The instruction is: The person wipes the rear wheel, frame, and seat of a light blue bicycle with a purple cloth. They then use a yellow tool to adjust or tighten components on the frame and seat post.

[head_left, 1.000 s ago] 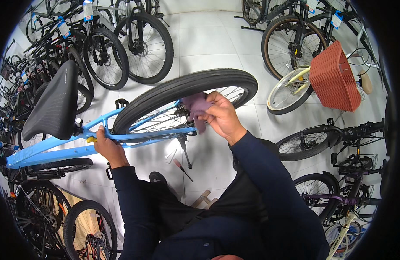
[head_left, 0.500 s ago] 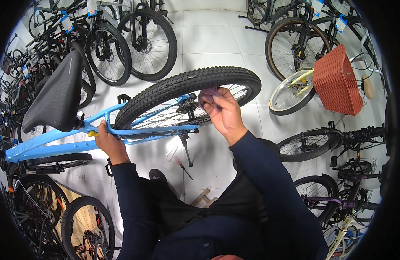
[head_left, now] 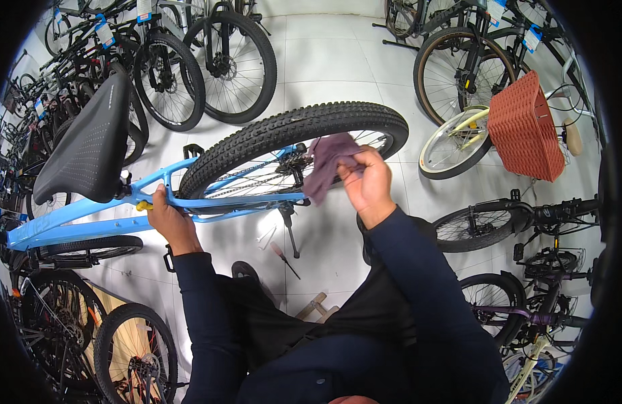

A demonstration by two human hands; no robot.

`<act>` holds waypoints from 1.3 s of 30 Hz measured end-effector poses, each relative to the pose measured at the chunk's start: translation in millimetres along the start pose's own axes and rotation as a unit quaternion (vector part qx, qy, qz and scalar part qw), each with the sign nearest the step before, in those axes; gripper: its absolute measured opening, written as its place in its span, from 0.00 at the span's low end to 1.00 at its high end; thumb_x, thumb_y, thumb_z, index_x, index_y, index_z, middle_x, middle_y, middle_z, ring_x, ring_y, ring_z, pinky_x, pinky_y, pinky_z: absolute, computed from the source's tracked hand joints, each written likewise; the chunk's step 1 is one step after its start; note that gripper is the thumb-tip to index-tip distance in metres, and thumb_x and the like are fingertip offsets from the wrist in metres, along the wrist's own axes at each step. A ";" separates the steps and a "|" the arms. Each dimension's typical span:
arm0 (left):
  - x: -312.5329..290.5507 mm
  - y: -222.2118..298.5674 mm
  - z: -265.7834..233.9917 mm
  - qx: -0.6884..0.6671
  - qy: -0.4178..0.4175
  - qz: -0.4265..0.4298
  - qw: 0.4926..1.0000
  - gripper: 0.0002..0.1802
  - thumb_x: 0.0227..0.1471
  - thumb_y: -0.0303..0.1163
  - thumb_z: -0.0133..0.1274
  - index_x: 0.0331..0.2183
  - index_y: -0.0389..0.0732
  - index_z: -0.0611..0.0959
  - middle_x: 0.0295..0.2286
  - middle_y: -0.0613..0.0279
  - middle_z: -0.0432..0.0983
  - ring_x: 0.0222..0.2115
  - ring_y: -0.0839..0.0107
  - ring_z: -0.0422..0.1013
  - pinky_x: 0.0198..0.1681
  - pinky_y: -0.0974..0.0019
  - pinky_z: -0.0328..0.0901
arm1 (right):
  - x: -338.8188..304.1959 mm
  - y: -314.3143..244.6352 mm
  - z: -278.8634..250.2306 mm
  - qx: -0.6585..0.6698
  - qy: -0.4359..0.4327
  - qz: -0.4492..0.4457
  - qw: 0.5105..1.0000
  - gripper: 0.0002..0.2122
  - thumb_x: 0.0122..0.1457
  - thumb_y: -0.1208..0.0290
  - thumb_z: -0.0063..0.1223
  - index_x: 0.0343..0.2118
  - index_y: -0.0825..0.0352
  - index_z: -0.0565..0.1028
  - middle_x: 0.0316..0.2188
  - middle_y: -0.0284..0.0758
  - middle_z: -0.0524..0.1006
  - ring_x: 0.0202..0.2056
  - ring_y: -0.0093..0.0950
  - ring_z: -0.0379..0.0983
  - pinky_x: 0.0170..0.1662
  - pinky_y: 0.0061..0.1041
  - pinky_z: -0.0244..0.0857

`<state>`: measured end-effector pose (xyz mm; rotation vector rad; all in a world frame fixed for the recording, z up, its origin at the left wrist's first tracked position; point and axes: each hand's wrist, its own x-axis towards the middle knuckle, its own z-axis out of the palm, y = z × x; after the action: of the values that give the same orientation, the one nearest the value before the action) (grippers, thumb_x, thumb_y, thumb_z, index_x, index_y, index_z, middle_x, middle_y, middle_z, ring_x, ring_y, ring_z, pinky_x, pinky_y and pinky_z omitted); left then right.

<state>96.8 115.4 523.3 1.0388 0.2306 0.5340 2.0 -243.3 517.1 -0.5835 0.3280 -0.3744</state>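
A blue bicycle frame (head_left: 88, 227) with a black saddle (head_left: 88, 145) stretches across the left half of the view. Its knobby rear wheel (head_left: 290, 124) lies tilted toward me, with the sprockets and chain showing through the spokes. My left hand (head_left: 171, 222) grips the frame just behind the saddle; a small yellow piece (head_left: 144, 206) sticks out beside its fingers, and the rest of that piece is hidden. Between the thumb and fingers of my right hand (head_left: 370, 185) is a crumpled purple cloth (head_left: 330, 161), which hangs over the spokes near the hub.
On the floor below the wheel lie a screwdriver (head_left: 284, 260) and a pale tool (head_left: 265, 237), near the kickstand (head_left: 290, 232). Parked bicycles line both sides. A bicycle with a red-brown basket (head_left: 526, 131) stands at the right. A wooden stool-like piece (head_left: 314, 306) shows between my legs.
My right hand has moved slightly right and down, away from the hub. The purple cloth, bunched up in the fingers before, now hangs loosely spread. My left hand stays in place.
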 end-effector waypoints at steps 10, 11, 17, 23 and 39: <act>0.5 -0.3 2.1 0.007 0.016 -0.011 1.000 0.09 0.58 0.31 0.55 0.28 0.37 0.78 0.23 0.70 0.70 0.21 0.80 0.66 0.24 0.73 0.62 | 29.3 4.1 6.0 0.121 -0.038 -0.021 0.992 0.08 0.59 0.85 0.44 0.39 0.65 0.70 0.39 0.42 0.78 0.41 0.37 0.77 0.46 0.35 0.73; 0.1 0.1 1.4 0.009 0.005 -0.003 1.000 0.09 0.58 0.31 0.55 0.27 0.38 0.78 0.23 0.70 0.70 0.21 0.80 0.66 0.24 0.73 0.62 | 28.8 4.7 6.9 0.124 -0.021 -0.018 0.992 0.09 0.59 0.85 0.45 0.39 0.65 0.70 0.39 0.41 0.77 0.41 0.37 0.77 0.46 0.33 0.74; 1.5 1.2 -4.3 0.009 0.006 -0.014 1.000 0.09 0.59 0.31 0.55 0.27 0.38 0.78 0.23 0.71 0.70 0.21 0.81 0.66 0.24 0.73 0.62 | -1.3 1.5 -5.0 0.020 -0.097 0.020 0.995 0.08 0.57 0.83 0.45 0.38 0.65 0.70 0.37 0.40 0.77 0.38 0.36 0.78 0.41 0.33 0.73; 3.1 -4.0 -3.3 -0.008 0.010 -0.003 1.000 0.08 0.59 0.30 0.55 0.29 0.36 0.79 0.23 0.70 0.71 0.21 0.81 0.67 0.24 0.73 0.62 | 7.7 -8.4 -7.6 -0.021 0.039 -0.033 0.998 0.07 0.58 0.82 0.44 0.38 0.65 0.70 0.34 0.38 0.77 0.34 0.33 0.76 0.38 0.32 0.72; 1.0 -1.6 -3.1 -0.005 0.002 -0.002 1.000 0.08 0.58 0.29 0.55 0.29 0.36 0.78 0.23 0.70 0.70 0.20 0.82 0.66 0.23 0.74 0.60 | 29.5 -11.4 -14.9 0.041 0.102 -0.094 0.990 0.08 0.66 0.81 0.39 0.46 0.72 0.66 0.44 0.44 0.74 0.42 0.36 0.76 0.52 0.39 0.74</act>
<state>96.9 117.7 520.5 1.0271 0.2325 0.5326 19.3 -271.7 506.3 -0.4983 0.4537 -0.6283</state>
